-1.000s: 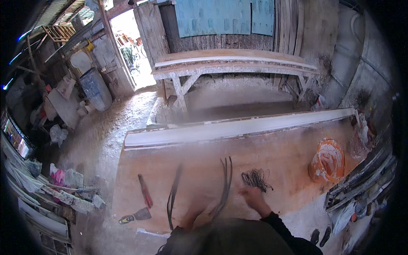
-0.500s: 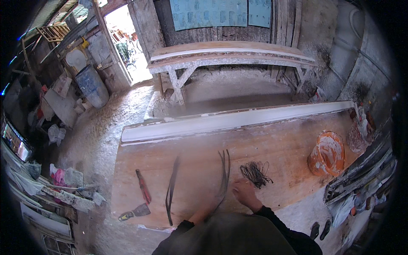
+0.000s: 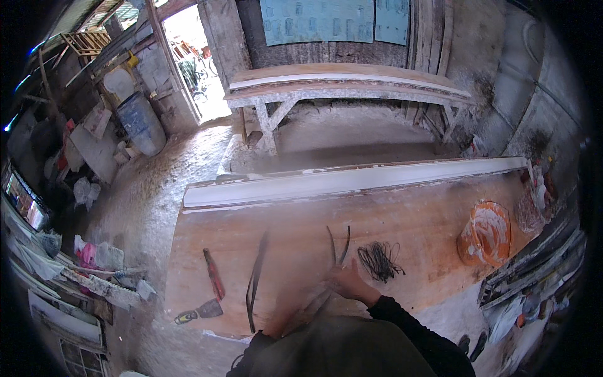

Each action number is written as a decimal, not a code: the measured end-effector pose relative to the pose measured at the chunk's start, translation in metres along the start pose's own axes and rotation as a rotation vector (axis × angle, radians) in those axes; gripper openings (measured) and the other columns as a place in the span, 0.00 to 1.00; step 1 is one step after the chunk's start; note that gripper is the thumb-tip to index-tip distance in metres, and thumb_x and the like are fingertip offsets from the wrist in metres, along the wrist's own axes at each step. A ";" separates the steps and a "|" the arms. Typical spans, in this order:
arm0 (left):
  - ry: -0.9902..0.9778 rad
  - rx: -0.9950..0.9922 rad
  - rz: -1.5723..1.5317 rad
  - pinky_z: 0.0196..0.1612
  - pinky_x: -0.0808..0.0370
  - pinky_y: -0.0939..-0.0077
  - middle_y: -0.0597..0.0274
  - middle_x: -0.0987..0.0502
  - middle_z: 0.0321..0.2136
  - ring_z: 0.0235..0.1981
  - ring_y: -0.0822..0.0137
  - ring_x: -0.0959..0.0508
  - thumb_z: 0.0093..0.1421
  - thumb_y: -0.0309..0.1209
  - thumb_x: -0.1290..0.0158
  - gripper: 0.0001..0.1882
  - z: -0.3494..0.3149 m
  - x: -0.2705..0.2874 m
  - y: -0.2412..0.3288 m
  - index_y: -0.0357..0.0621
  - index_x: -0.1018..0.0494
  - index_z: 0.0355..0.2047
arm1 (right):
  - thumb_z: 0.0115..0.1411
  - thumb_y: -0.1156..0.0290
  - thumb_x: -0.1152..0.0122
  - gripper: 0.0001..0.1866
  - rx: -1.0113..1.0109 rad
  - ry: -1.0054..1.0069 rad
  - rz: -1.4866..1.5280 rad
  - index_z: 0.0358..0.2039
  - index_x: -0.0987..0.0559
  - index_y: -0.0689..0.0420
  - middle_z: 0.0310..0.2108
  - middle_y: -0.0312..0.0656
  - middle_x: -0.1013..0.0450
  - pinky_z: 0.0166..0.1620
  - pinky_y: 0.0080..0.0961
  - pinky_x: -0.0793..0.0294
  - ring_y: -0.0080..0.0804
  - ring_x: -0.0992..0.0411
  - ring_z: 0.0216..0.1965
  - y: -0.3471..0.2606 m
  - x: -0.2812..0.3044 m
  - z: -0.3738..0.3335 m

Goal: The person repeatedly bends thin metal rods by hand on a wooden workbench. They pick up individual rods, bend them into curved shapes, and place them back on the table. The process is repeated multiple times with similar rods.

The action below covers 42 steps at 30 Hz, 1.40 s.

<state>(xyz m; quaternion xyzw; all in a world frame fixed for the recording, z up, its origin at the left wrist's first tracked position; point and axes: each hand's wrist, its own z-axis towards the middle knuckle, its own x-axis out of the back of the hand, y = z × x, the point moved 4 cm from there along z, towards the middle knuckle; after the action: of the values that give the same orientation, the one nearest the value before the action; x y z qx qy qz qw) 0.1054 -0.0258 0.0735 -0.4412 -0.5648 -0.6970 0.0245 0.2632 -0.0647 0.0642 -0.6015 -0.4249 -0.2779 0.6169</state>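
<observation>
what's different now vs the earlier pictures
The right hand moved left to the middle pair of thin black strips, whose far tips now spread wider; whether its grip has closed is unclear. The tangled bundle of thin black cord and white-smeared round orange bucket stayed put.

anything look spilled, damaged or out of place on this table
Two things look untidy: the orange bucket toward the right of the wooden table is streaked with white residue, and the thin black cord beyond the right hand lies loosely tangled. No clear damage shows.
</observation>
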 end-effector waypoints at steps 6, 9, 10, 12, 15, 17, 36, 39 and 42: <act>0.227 -0.028 -0.112 0.32 0.32 0.74 0.55 0.28 0.25 0.28 0.60 0.28 0.51 0.25 0.51 0.07 -0.004 0.033 0.000 0.41 0.26 0.31 | 0.57 0.56 0.55 0.16 0.061 0.058 0.449 0.31 0.26 0.55 0.27 0.48 0.30 0.35 0.35 0.35 0.47 0.32 0.32 0.000 0.009 -0.002; 0.371 -0.096 0.008 0.32 0.33 0.76 0.56 0.29 0.24 0.28 0.61 0.28 0.52 0.23 0.52 0.06 -0.007 0.042 -0.036 0.40 0.26 0.30 | 0.58 0.57 0.55 0.16 -0.034 0.027 0.432 0.29 0.27 0.57 0.25 0.46 0.30 0.34 0.31 0.35 0.41 0.31 0.31 0.006 0.027 -0.010; 0.417 -0.123 0.072 0.32 0.33 0.76 0.56 0.29 0.25 0.28 0.62 0.29 0.52 0.23 0.53 0.06 -0.008 0.046 -0.047 0.40 0.27 0.30 | 0.58 0.58 0.55 0.16 -0.044 0.044 0.480 0.29 0.27 0.58 0.24 0.44 0.30 0.33 0.29 0.35 0.38 0.32 0.29 0.005 0.038 -0.013; 0.432 -0.093 0.019 0.33 0.33 0.78 0.57 0.29 0.25 0.28 0.64 0.28 0.52 0.22 0.52 0.06 -0.009 0.063 -0.044 0.40 0.27 0.30 | 0.59 0.59 0.55 0.16 -0.068 0.079 0.580 0.27 0.28 0.59 0.22 0.40 0.31 0.32 0.26 0.36 0.32 0.33 0.26 0.006 0.059 -0.022; 0.479 0.031 -0.250 0.33 0.33 0.79 0.60 0.28 0.24 0.28 0.68 0.28 0.51 0.22 0.50 0.05 -0.015 0.070 -0.057 0.39 0.27 0.30 | 0.59 0.61 0.55 0.15 -0.072 0.011 0.728 0.24 0.29 0.59 0.22 0.34 0.32 0.31 0.21 0.38 0.21 0.37 0.24 0.018 0.070 -0.034; 0.436 0.100 -0.344 0.33 0.32 0.80 0.61 0.27 0.24 0.28 0.69 0.28 0.50 0.22 0.49 0.05 -0.016 0.072 -0.059 0.39 0.27 0.29 | 0.59 0.62 0.53 0.13 -0.145 0.037 1.073 0.23 0.30 0.57 0.21 0.33 0.32 0.30 0.19 0.38 0.19 0.38 0.24 0.027 0.072 -0.044; 0.219 0.236 -1.121 0.29 0.33 0.85 0.68 0.26 0.25 0.25 0.77 0.29 0.54 0.28 0.49 0.04 -0.001 -0.014 -0.028 0.43 0.28 0.30 | 0.55 0.70 0.47 0.06 -0.179 0.243 1.582 0.31 0.28 0.58 0.25 0.34 0.31 0.38 0.22 0.33 0.23 0.32 0.28 -0.036 0.029 -0.014; 0.178 0.351 -1.167 0.28 0.35 0.86 0.68 0.27 0.24 0.24 0.78 0.30 0.54 0.28 0.50 0.04 0.001 -0.011 -0.006 0.43 0.29 0.29 | 0.54 0.70 0.45 0.06 -0.177 0.193 1.390 0.30 0.28 0.58 0.28 0.34 0.30 0.38 0.18 0.35 0.20 0.33 0.29 -0.040 0.024 -0.009; 0.103 0.406 -1.175 0.27 0.36 0.87 0.67 0.27 0.24 0.24 0.78 0.31 0.54 0.28 0.50 0.04 -0.002 -0.012 0.002 0.42 0.29 0.29 | 0.53 0.70 0.44 0.06 -0.200 0.202 1.425 0.29 0.28 0.58 0.28 0.33 0.30 0.37 0.17 0.36 0.18 0.34 0.31 -0.040 0.023 -0.007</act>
<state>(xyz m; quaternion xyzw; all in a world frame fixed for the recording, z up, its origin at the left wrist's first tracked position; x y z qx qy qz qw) 0.1131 -0.0335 0.0673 -0.0091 -0.8325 -0.4930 -0.2525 0.2416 -0.0730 0.1046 -0.7571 0.1565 0.1000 0.6263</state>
